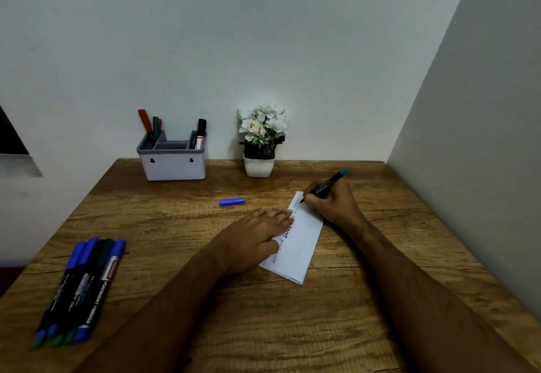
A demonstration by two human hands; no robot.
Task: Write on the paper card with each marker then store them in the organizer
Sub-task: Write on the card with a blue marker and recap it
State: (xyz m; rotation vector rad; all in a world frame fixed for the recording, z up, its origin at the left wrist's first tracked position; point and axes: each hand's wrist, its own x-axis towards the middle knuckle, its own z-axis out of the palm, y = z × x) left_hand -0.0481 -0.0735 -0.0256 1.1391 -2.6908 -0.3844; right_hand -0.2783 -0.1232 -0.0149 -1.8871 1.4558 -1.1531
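The paper card point(298, 244) lies right of the worktop's point(175, 255) centre, long axis running toward the far edge. The left hand point(257, 235) presses it flat, fingers straight; the right hand point(330, 203) grips a marker point(328, 184), tip at the card's far end.

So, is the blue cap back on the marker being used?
No, the blue cap lies loose on the table, apart from the marker the right hand holds.

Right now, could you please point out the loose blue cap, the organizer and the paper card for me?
Blue cap point(232, 201): head view, middle of the cap lying on the table.
Organizer point(172, 164): head view, its front wall.
Paper card point(301, 244): head view, bare white middle.
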